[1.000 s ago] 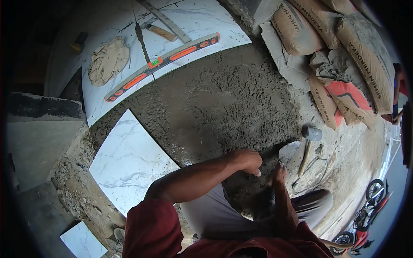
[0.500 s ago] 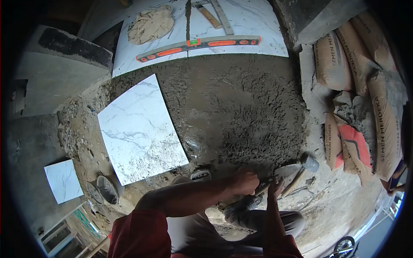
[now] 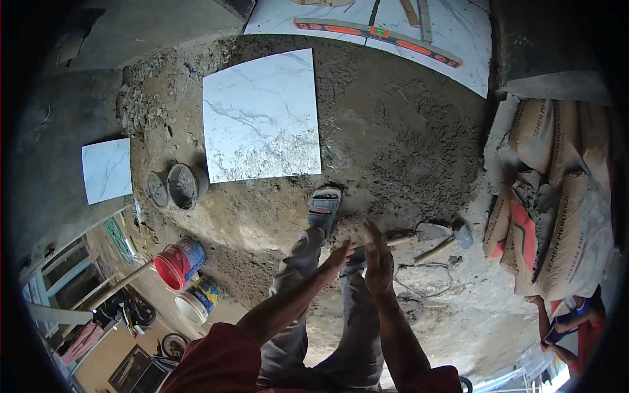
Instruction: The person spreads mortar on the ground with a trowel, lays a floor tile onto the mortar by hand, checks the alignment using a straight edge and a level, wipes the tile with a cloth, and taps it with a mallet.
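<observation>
My left hand (image 3: 339, 254) and my right hand (image 3: 378, 262) are close together in front of my legs, fingers stretched out, nothing visible in either. Whether the palms touch, I cannot tell. Just beyond the right hand lies a trowel (image 3: 432, 231), its wooden handle pointing back toward my fingers. Beside it rests a mallet (image 3: 462, 235) with a dark head and wooden handle. A large marbled white tile (image 3: 262, 111), smeared with mortar along its near edge, lies ahead on the left. Wet grey mortar (image 3: 413, 137) spreads to its right.
An orange-marked spirit level (image 3: 380, 38) lies across laid tiles at the back. Cement bags (image 3: 563, 216) are stacked right, near another person (image 3: 576, 331). On the left are mortar buckets (image 3: 183, 187), a red bucket (image 3: 173, 268) and a small tile (image 3: 107, 171). A wire loop (image 3: 429, 291) lies near the mallet.
My view has swung left and lower, and my legs have straightened. My right hand has come away from the trowel handle. My left hand has gone from closed to stretched fingers.
</observation>
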### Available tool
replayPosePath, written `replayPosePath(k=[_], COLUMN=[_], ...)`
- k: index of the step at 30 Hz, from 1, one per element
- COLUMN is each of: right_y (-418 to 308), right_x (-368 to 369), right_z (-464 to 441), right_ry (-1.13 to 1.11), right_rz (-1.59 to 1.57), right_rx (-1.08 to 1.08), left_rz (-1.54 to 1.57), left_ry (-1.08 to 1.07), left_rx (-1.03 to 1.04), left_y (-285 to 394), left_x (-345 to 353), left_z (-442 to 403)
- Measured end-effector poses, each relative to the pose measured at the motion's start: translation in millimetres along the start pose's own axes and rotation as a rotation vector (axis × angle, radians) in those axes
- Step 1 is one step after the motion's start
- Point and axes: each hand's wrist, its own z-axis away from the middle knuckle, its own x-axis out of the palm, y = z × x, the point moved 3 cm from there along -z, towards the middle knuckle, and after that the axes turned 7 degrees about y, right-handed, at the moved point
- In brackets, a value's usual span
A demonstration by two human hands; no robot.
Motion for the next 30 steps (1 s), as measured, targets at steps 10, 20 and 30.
replayPosePath(k=[10,20,30], right_y=[126,-6,-37], right_x=[30,245,248], right_z=[92,94,14], right_ry=[-0.401,-0.118,-0.007], right_rz=[0.229,-1.09,-0.235], right_rx=[0.61,1.141,0.95], left_rz=[1.163,1.174,0.337], left_ry=[-0.06,-0.207,0.376], left_rx=[0.073,-0.271,-0.285], left_y=[48,22,-55], left_x=[-173,-248,-409], left_z=[176,162,94])
